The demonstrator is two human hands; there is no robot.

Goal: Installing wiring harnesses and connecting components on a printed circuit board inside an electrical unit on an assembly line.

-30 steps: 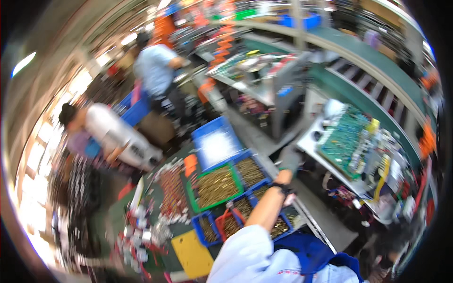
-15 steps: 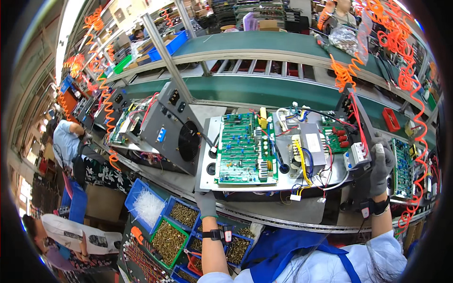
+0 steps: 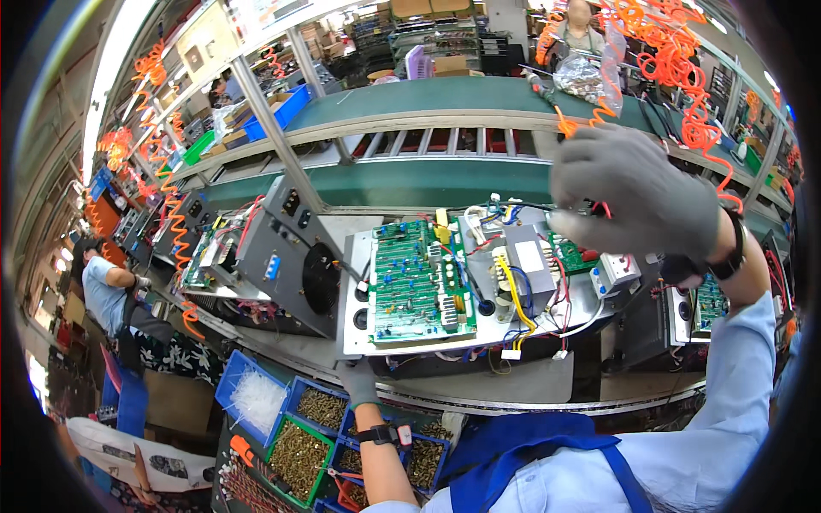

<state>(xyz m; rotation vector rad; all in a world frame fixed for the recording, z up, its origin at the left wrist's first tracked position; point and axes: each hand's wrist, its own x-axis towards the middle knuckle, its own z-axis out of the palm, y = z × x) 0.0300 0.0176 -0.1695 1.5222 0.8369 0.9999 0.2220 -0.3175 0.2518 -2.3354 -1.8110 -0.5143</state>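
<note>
An open metal chassis (image 3: 410,344) lies in front of me, carrying a green circuit board (image 3: 410,291), a grey transformer (image 3: 528,272) and coloured wires. My left hand (image 3: 357,382), in a grey glove, is at the chassis's near left corner; its fingers are hidden under the edge. Over the right end of the chassis, my grey-gloved right hand (image 3: 629,188) is raised with thumb and fingers apart. Nothing shows between them. This hand covers much of the chassis's upright end panel. A white switch block (image 3: 614,272) sits just below it.
At left stands another chassis with a black fan (image 3: 321,278). Blue and green bins (image 3: 299,457) of brass-coloured fasteners lie near my left arm. Beyond runs a green conveyor belt (image 3: 445,98). Orange coiled hoses (image 3: 684,77) hang at upper right. Other people work at left and far right.
My right hand has let go of the end panel at right and risen up and to the left. The left hand stays at the corner. My view has shifted slightly.
</note>
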